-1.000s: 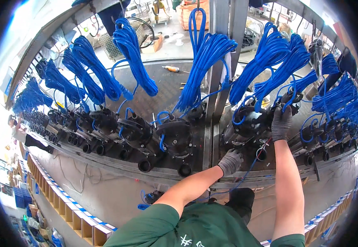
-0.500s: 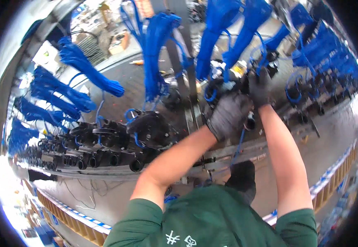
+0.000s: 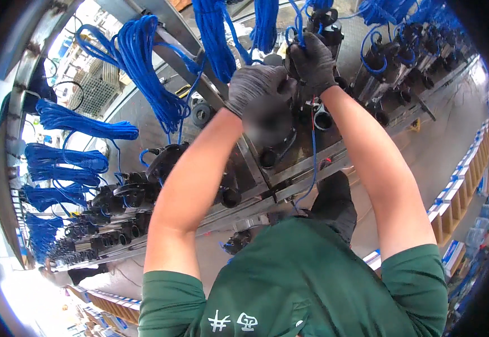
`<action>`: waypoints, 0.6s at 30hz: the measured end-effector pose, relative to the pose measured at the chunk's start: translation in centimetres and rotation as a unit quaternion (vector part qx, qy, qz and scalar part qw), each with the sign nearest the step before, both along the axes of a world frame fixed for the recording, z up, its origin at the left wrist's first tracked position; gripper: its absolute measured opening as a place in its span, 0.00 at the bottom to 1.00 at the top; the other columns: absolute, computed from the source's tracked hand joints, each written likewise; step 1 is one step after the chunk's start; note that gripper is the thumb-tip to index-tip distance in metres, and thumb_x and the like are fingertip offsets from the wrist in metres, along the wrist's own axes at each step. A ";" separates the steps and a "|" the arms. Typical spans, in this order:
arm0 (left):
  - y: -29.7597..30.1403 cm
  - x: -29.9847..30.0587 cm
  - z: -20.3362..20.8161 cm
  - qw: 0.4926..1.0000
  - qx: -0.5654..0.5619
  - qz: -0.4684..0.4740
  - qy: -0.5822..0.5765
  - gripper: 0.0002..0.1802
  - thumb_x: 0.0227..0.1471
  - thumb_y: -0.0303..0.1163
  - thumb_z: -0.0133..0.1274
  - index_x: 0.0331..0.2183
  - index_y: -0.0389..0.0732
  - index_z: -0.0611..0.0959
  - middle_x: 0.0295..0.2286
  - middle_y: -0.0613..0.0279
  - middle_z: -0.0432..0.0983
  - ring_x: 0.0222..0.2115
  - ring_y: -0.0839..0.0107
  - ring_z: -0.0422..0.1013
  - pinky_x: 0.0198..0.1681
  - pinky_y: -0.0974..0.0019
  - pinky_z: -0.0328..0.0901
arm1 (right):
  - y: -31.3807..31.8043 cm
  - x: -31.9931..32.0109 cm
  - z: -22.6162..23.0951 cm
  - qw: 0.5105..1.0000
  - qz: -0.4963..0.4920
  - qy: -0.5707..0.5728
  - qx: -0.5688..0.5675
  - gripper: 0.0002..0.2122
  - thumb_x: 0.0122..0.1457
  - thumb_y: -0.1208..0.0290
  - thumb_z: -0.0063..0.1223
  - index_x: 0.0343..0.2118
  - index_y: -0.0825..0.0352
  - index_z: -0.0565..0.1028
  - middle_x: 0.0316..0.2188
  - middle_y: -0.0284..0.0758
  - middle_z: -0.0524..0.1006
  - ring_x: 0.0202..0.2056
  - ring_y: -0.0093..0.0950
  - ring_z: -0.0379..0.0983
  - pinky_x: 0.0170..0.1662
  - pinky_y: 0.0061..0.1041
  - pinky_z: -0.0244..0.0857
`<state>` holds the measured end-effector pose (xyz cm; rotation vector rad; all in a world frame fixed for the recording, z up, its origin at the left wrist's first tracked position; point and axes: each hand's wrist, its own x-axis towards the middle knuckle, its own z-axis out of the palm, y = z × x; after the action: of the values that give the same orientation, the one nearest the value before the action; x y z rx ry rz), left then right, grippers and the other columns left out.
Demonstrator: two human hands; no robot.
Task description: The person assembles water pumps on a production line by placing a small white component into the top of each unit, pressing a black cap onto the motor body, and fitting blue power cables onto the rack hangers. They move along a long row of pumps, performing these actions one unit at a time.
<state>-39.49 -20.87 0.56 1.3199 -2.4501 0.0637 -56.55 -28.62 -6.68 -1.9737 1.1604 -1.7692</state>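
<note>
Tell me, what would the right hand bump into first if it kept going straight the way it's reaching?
Probably the black pump just past its fingers: the right hand already grips blue cable there. Depth is hard to judge.

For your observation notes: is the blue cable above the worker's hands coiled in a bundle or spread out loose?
Coiled. The blue cable hangs in a gathered bundle of loops from the rack, above both hands, the left and the right.

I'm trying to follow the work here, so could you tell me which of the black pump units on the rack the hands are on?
The black pump unit at the top centre, directly under the gloved left hand and right hand; the other units stand untouched along the rack.
</note>
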 end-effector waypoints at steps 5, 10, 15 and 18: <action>-2.8 2.1 0.3 0.994 0.031 -0.100 0.010 0.10 0.47 0.34 0.55 0.31 0.40 0.82 0.25 0.50 0.79 0.29 0.51 0.77 0.34 0.55 0.70 | -1.5 -0.2 -0.4 0.996 -0.051 0.049 -0.055 0.10 0.57 0.69 0.58 0.38 0.67 0.74 0.30 0.41 0.76 0.33 0.37 0.74 0.38 0.34 0.68; -8.1 6.4 -2.6 0.972 0.130 -0.074 0.182 0.10 0.48 0.31 0.52 0.33 0.38 0.83 0.27 0.49 0.80 0.28 0.58 0.77 0.36 0.59 0.70 | -0.9 0.5 0.2 0.996 -0.065 0.048 -0.049 0.11 0.56 0.66 0.57 0.38 0.66 0.75 0.30 0.46 0.76 0.33 0.47 0.74 0.39 0.40 0.69; -11.3 5.4 -2.8 0.886 0.307 -0.001 0.347 0.11 0.50 0.28 0.47 0.31 0.38 0.84 0.23 0.64 0.77 0.21 0.74 0.71 0.25 0.70 0.66 | -1.1 -0.4 -0.3 0.997 -0.062 0.036 -0.020 0.10 0.57 0.66 0.54 0.35 0.66 0.71 0.30 0.45 0.74 0.35 0.47 0.73 0.43 0.39 0.68; -13.2 6.0 -3.3 0.868 0.342 0.005 0.360 0.11 0.50 0.28 0.48 0.29 0.39 0.85 0.24 0.64 0.77 0.20 0.73 0.70 0.25 0.69 0.66 | -0.5 -0.3 0.3 0.991 -0.106 0.082 -0.022 0.10 0.57 0.66 0.55 0.37 0.66 0.72 0.28 0.44 0.76 0.35 0.45 0.75 0.41 0.38 0.69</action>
<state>-33.48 -34.08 -2.75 1.2661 -1.8338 -1.1733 -56.90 -29.10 -6.37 -2.1254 1.4432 -1.7702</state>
